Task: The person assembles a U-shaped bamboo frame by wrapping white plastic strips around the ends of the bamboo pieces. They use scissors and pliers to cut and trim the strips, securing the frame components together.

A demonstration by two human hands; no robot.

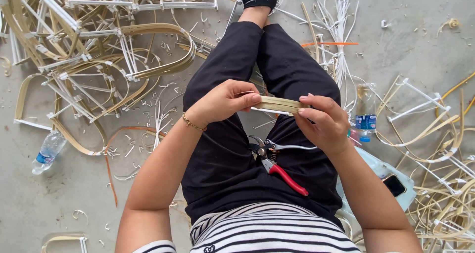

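Pale tan rattan strips, flat and bundled side by side (279,104), lie level between the two hands, just above the lap of black trousers (222,154). A thin white stick (269,111) seems to run along the bundle's lower edge. By its look the bundle is light, springy along its length and stiff enough across its width to stay straight without sagging; its smooth face could slip, and the cut ends may be sharp, so the flat faces near each end seem the safest places to take hold.

That is where the hands sit. The left hand (222,100), a thin gold bracelet (192,123) at its wrist, has its grip pressed together on the bundle's left end, thumb on top, wrist bent inward. The right hand (324,122) pinches the right end between thumb and curled fingers, palm turned toward the body. Both forearms reach forward from the elbows.

Red-handled metal pruning shears (277,161) rest on the lap below. Further out, the grey concrete floor (54,193) carries tangles of bent cane and white frames (99,55), a clear plastic bottle lying on its side (47,153), and an upright clear plastic bottle (365,113).
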